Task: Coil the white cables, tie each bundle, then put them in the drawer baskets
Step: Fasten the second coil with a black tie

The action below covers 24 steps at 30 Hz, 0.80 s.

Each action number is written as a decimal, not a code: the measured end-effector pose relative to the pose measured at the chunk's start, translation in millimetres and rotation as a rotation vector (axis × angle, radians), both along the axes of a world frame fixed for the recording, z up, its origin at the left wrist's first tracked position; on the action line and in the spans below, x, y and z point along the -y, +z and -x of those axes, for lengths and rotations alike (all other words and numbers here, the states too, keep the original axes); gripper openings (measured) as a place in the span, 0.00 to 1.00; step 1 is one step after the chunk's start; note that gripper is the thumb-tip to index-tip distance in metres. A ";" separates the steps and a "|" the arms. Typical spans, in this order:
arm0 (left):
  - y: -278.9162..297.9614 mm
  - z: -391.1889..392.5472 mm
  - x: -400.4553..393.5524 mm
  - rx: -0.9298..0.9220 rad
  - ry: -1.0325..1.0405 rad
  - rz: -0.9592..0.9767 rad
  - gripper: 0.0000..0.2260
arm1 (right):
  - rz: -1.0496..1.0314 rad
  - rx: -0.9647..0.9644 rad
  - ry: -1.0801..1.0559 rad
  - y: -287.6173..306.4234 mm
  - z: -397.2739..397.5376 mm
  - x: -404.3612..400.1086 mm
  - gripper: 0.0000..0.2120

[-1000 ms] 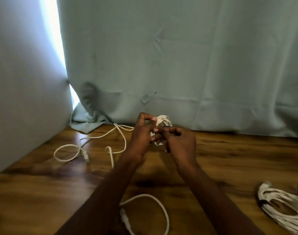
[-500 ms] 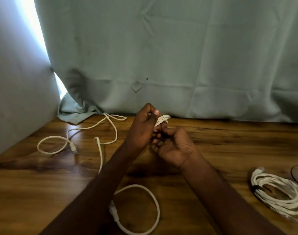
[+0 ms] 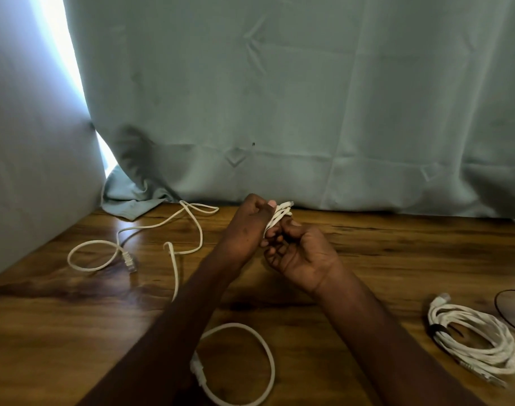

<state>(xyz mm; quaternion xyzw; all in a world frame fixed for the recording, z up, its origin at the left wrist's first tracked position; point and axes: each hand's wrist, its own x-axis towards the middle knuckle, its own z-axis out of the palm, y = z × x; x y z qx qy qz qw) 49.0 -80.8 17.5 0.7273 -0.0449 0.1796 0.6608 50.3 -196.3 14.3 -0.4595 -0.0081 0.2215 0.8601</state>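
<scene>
Both hands on a small white cable bundle (image 3: 279, 216)
L hand (image 3: 246, 227) & R hand (image 3: 301, 256) each had a closed grip round it, above the surface (image 3: 367, 259); tied coil (image 3: 473, 338) lay right of the hands.

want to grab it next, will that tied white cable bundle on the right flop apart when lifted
The tied white coiled cable bundle probably lifts as one piece: a dark tie wraps its left end. The untied far loops look loose and may sag. It seems light and unlikely to roll, lying flat on the brown wooden table.
</scene>
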 end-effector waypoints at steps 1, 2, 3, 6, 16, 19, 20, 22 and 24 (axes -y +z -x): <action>-1.2 -1.1 -0.8 0.013 0.021 0.025 0.10 | 0.029 0.017 0.000 0.9 0.6 0.1 0.14; -3.1 -3.0 -1.4 0.025 0.031 0.042 0.09 | 0.062 0.029 -0.010 0.3 0.2 -0.4 0.14; -5.1 -4.3 -1.0 0.033 0.034 0.055 0.08 | 0.102 0.040 -0.028 -1.2 -0.5 -1.0 0.14; -7.1 -4.3 1.7 0.035 0.066 0.104 0.07 | 0.225 0.110 -0.138 -10.2 -2.8 -4.5 0.11; -2.0 -2.9 -31.2 0.161 0.126 0.131 0.06 | 0.687 0.389 -0.103 -3.3 4.8 -8.0 0.09; -2.7 -6.6 -41.8 0.202 0.102 0.206 0.03 | 0.774 0.345 0.079 -0.8 3.4 3.2 0.08; -3.0 -8.0 -45.0 0.192 0.105 0.232 0.03 | 0.782 0.335 0.110 -1.5 2.2 6.1 0.07; -5.6 -9.6 -47.8 0.159 0.118 0.233 0.05 | 0.696 0.315 0.098 -3.9 -2.1 9.2 0.06; -9.9 -9.6 -47.4 0.154 0.153 0.185 0.08 | 0.566 0.309 0.066 -4.3 -5.9 10.1 0.06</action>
